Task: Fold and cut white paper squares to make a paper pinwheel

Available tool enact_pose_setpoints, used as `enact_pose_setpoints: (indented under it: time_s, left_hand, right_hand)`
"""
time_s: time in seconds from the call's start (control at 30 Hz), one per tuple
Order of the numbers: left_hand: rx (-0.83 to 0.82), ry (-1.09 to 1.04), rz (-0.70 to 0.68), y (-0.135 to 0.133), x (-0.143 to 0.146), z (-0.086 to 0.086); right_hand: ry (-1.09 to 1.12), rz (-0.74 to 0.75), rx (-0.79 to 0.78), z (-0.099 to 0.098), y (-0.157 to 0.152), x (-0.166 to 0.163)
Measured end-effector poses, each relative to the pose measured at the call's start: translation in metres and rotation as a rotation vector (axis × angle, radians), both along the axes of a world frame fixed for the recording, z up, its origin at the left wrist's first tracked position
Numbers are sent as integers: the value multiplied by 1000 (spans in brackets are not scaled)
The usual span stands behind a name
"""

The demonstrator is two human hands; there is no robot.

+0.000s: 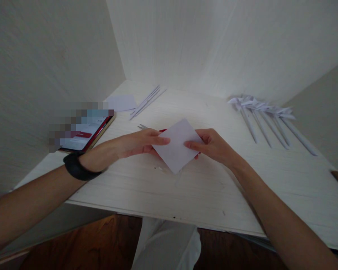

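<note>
Paper square (177,153): was held taut, apparently to stay flat.
Left hand (146,140), right hand (212,144): fingers clamped its opposite corners.
Scissors (142,127): lay near, seemingly for reach.

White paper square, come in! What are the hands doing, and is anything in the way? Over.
Left hand and right hand: both pinching white paper square. Square looks flat, unrolled. Scissors close by, partly hidden; probably not blocking.

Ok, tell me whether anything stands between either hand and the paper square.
Nothing visible does: the left hand and right hand both grip the paper square directly. The scissors show beyond the left hand, not in between.
</note>
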State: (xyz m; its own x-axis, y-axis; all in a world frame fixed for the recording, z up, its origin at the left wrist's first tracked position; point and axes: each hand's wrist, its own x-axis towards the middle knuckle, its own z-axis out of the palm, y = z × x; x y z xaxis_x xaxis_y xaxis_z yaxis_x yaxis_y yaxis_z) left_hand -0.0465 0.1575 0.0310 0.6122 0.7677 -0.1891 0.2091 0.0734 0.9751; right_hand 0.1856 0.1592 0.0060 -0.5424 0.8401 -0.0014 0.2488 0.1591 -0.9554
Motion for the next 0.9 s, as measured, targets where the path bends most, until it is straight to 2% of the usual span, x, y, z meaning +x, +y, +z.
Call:
enact_pose_setpoints:
  time_s: [0.07, 0.2, 0.27, 0.4, 0.5, 0.57, 0.7, 0.8, 0.9]
  left_hand:
    - [-116, 4, -103, 11, -2, -9]
    - [-33, 101, -108, 22, -3, -20]
    - [15, 130, -90, 22, -3, -20]
    - [28, 80, -65, 19, -2, -20]
    - [-33, 26, -56, 19, 0, -22]
    - [-87, -37, 11, 17, 1, -20]
    - [-164, -223, 148, 14, 4, -14]
    - [-219, -253, 89, 15, 4, -17]
    - [-263, -229, 26, 18, 3, -25]
  right_hand:
    - [-24, 11, 36, 1, -2, -1]
    - [-222, -52, 321, 2, -1, -1]
    - [-234, -81, 433, 2, -1, -2]
    - [-85, -103, 388, 1, -2, -5]
    - [-90, -137, 365, -2, -4, -7]
    - [-82, -220, 361, -5, -4, -7]
    - [68, -412, 393, -8, -2, -6]
    - [114, -477, 442, -8, -3, -5]
    - [128, -471, 508, -8, -5, -6]
